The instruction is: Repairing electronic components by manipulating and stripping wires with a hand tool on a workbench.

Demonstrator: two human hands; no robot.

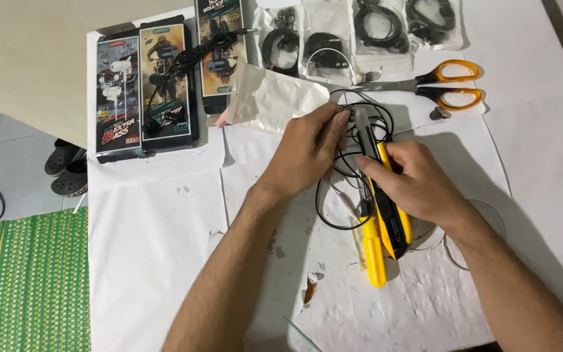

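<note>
Centre of frame: right hand [418, 182] is wrapping around a yellow-and-black utility knife [386, 215], index finger lying along its top, blade end pointing up toward the left hand's fingertips. Left hand [311, 153] is pinching a black earphone cable [333, 195] right at the blade tip, fingers pressed together. Cable is looping loosely around both hands on the white paper-covered table [158, 241].

Risks as I'm reading it:
- Blade tip is sitting just beside the left fingers; a slip or sudden give in the cable is likely sending the edge into them.
- Loose loops are lying under the knife body, so a wrong strand could be getting nicked.
- Cutting surface is torn paper, so the knife could be skidding.
- Can't tell how far the blade is extended.

Orange-handled scissors [438, 85] are lying upper right, bagged earphones [333, 39] along the top edge, boxed ones [141, 85] upper left, all apart from the hands.
</note>
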